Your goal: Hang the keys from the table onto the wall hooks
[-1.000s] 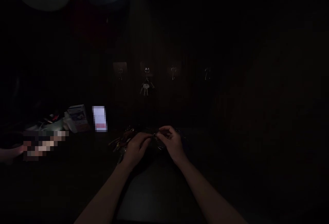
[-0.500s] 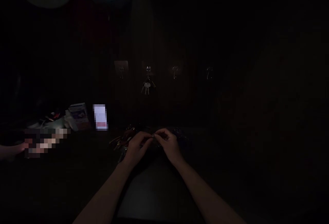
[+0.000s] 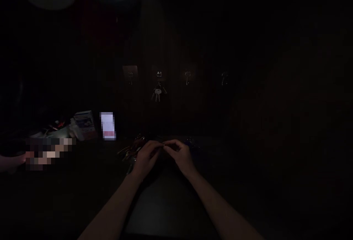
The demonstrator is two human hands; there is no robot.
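Where the left hand (image 3: 146, 159) and right hand (image 3: 182, 157) meet, a small glinting piece (image 3: 164, 145) sits pinched by both, directly between them; neither hand is nearer; its long axis is too dark to tell; a brown bundle (image 3: 135, 145) lies just beside the left hand.

Near the far edge of the table (image 3: 220, 159), the left hand (image 3: 146, 157) and right hand (image 3: 183, 157) pinch a small thing (image 3: 164, 144); keys (image 3: 158, 92) hang on a hook (image 3: 159, 74) beyond.
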